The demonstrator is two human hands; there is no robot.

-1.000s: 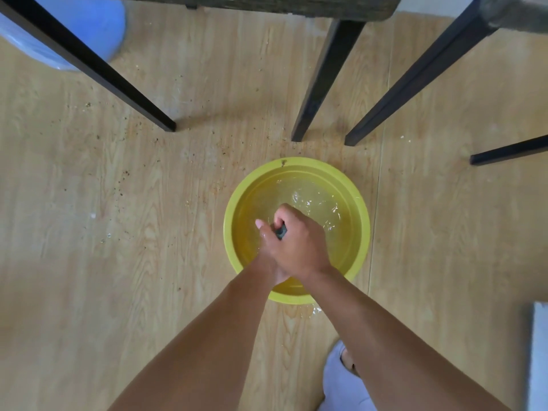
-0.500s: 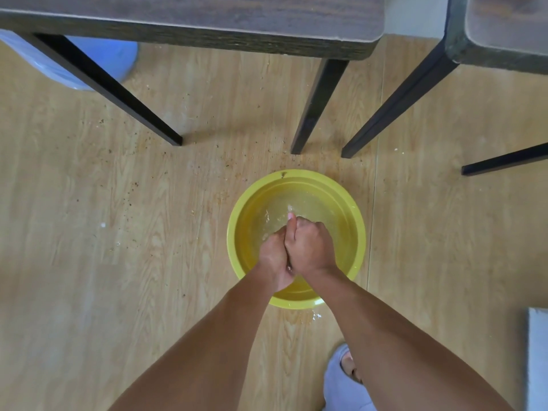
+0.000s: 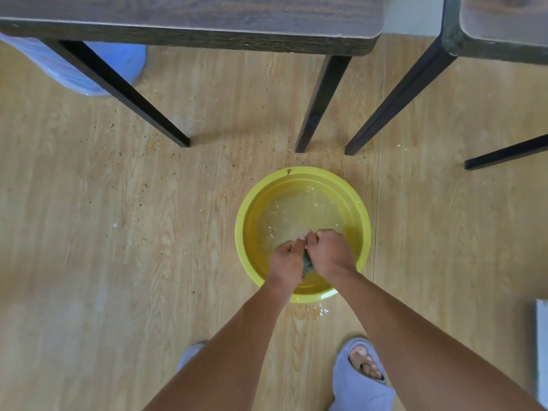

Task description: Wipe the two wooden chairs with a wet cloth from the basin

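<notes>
Cloth (image 3: 307, 263) sitting bunched between left hand (image 3: 287, 264) and right hand (image 3: 331, 253), fingers of both curling tight around it, over near side of yellow basin (image 3: 248, 203). Likely wringing stage; both chairs not yet being wiped. Basin holding shallow rippling water. Wooden chair (image 3: 189, 16) standing beyond basin, second chair (image 3: 504, 22) beyond-right. Splash lying on floor just nearside of basin.

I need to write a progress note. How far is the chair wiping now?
Done: the cloth is wet, and the yellow basin holds water. In hand: the left hand and right hand squeeze the cloth together above the basin. Left: both wooden chairs, the wide one and the right one; neither is being touched by the cloth yet.
</notes>
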